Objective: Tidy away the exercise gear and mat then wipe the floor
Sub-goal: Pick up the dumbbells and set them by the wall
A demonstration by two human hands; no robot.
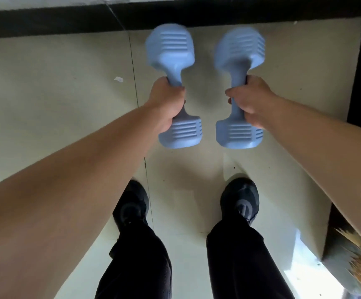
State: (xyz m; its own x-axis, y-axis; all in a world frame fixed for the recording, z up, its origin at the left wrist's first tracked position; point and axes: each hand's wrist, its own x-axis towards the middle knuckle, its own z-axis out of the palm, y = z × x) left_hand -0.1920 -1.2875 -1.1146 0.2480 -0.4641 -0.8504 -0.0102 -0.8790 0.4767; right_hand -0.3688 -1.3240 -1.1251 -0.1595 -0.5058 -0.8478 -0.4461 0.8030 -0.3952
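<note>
We grip two blue dumbbells above the floor: left hand fingers wrapped round the left dumbbell handle, right hand fingers round the right dumbbell handle.

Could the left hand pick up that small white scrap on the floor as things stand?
Probably not yet. The left hand grips a blue dumbbell by its handle, leaving no fingers free. Nothing lies between it and the white scrap on the floor.
</note>
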